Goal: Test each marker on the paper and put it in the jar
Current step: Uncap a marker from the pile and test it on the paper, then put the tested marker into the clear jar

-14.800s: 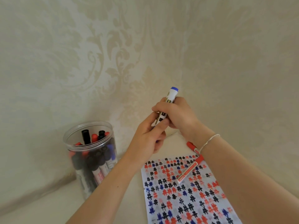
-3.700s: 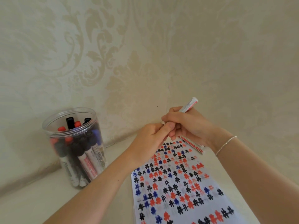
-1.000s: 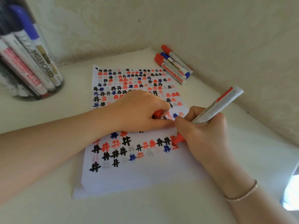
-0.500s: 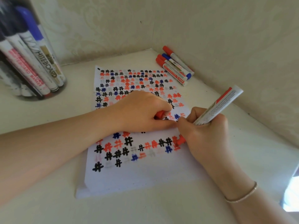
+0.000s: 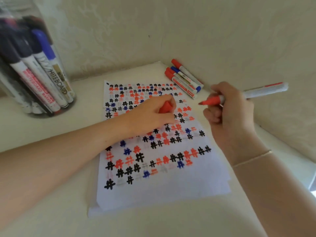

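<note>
Nearest, our paper [image 5: 162,189] lies flat on the pale table [image 5: 51,211], covered in black, red and blue hash marks, its near margin blank. Over the sheet's middle, our left hand [image 5: 153,115] rests on the paper, fingers curled round a red cap [image 5: 165,108]. Beside it our right hand [image 5: 229,110] grips the uncapped red marker [image 5: 253,93] above the sheet's right edge, tip pointing left, clear of the paper. Farther back, four spare markers [image 5: 184,79] lie bunched in the corner against the wall [image 5: 188,28]. Far left, the clear jar [image 5: 56,53] stands holding many capped markers.
</note>
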### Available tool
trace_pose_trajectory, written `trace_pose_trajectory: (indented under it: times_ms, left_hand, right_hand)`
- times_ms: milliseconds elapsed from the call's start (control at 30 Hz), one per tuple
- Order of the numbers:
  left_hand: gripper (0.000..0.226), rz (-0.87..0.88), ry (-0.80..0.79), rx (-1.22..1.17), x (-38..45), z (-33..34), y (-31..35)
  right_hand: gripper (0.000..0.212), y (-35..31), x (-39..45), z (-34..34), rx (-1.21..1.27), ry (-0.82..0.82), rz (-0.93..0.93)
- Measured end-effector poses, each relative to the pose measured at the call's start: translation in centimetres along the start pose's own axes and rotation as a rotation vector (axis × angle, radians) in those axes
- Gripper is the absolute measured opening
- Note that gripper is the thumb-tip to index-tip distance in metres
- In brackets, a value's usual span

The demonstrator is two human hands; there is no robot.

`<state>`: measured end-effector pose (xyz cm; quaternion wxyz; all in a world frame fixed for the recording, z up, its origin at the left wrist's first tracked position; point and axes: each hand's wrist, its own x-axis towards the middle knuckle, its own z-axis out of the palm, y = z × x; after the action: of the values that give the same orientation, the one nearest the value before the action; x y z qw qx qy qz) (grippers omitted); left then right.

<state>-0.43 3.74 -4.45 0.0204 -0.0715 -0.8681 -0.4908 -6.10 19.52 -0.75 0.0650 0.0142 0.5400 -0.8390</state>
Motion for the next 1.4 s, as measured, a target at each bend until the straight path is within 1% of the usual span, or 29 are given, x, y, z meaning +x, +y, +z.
trace_pose_trajectory:
  times_ms: [33, 100, 133, 200, 267, 367, 533, 600, 700, 767, 867, 967, 1000, 1033, 1067, 1100, 1133, 1167, 1200, 1267, 1333, 1367, 1400]
  left_hand:
    - [0.015, -0.032, -0.01, -0.098, 0.0, -0.3, 0.0]
    - [0.01, -0.054, -0.026, -0.163, 0.1, -0.5, 0.0]
    - [0.01, -0.058, -0.027, -0.164, 0.1, -0.5, 0.1]
    - [0.015, -0.068, -0.025, -0.147, 0.1, -0.3, 0.1]
    - [0.016, -0.06, -0.033, -0.122, 0.2, -0.2, 0.1]
    - [0.008, -0.022, -0.052, -0.096, 0.1, -0.1, 0.2]
    - [0.005, -0.006, -0.079, -0.029, -0.2, 0.0, 0.4]
    - [0.015, -0.01, -0.086, 0.04, -0.3, 0.1, 0.4]
    - [0.042, -0.011, -0.083, 0.195, -0.2, 0.2, 0.1]
    - [0.054, 0.02, -0.073, 0.267, -0.1, 0.4, -0.2]
    - [0.059, 0.098, -0.037, 0.373, -0.1, 0.6, -0.3]
    - [0.054, 0.121, 0.003, 0.348, -0.2, 0.6, -0.4]
    - [0.05, 0.122, 0.016, 0.324, -0.2, 0.6, -0.4]
    - [0.044, 0.119, 0.028, 0.3, -0.2, 0.5, -0.4]
    - [0.036, 0.123, 0.034, 0.291, -0.2, 0.5, -0.4]
    - [0.029, 0.135, 0.034, 0.311, -0.1, 0.6, -0.4]
    - [0.024, 0.149, 0.031, 0.35, -0.1, 0.6, -0.3]
    - [0.022, 0.161, 0.026, 0.376, -0.1, 0.8, -0.1]
    - [0.02, 0.167, 0.028, 0.37, -0.2, 0.8, 0.0]
    - [0.015, 0.149, 0.078, 0.245, -0.4, 0.6, 0.2]
    - [0.02, 0.104, 0.223, 0.059, -0.5, 0.1, 0.3]
    - [0.026, 0.08, 0.313, -0.02, -0.6, -0.1, 0.3]
    - [0.033, 0.051, 0.397, -0.083, -0.5, -0.3, 0.3]
  right_hand:
    - [0.024, 0.1, 0.4, 0.7, 0.05, 0.001, -0.023]
    - [0.03, 1.0, 0.6, 1.6, 0.088, -0.04, -0.075]
    - [0.032, 1.6, 0.6, 1.7, 0.1, -0.079, -0.079]
    - [0.031, 2.8, 0.4, 1.7, 0.131, -0.167, -0.028]
    - [0.031, 3.3, 0.4, 1.5, 0.097, -0.216, -0.007]
    - [0.036, 3.5, 0.4, 1.4, 0.051, -0.219, -0.037]
    - [0.035, 3.8, 0.2, 1.5, -0.024, -0.21, -0.04]
    - [0.033, 3.9, 0.1, 1.6, -0.06, -0.236, -0.048]
    - [0.033, 4.0, -0.2, 1.6, -0.14, -0.283, -0.064]
    - [0.034, 4.2, -0.2, 1.6, -0.206, -0.291, -0.066]
    - [0.033, 4.4, -0.1, 1.6, -0.312, -0.33, -0.078]
    - [0.031, 4.0, -0.3, 1.6, -0.344, -0.381, -0.065]
    - [0.028, 3.7, -0.4, 1.6, -0.306, -0.379, -0.054]
    - [0.029, 3.3, -0.3, 1.4, -0.243, -0.344, -0.051]
    - [0.032, 2.9, -0.1, 1.2, -0.166, -0.266, -0.075]
    - [0.032, 2.6, 0.2, 0.9, -0.1, -0.155, -0.132]
    - [0.025, 2.4, 0.5, 0.6, -0.077, -0.037, -0.218]
    - [0.016, 2.3, 0.8, 0.5, -0.132, 0.062, -0.316]
    - [0.011, 2.4, 1.1, 0.4, -0.247, 0.129, -0.411]
    - [0.015, 2.9, 1.2, 0.4, -0.48, 0.144, -0.519]
    - [0.012, 3.4, 0.9, 0.7, -0.585, 0.055, -0.511]
    - [0.02, 3.6, 0.8, 0.9, -0.599, -0.002, -0.496]
    - [0.032, 3.7, 0.5, 1.2, -0.601, -0.056, -0.485]
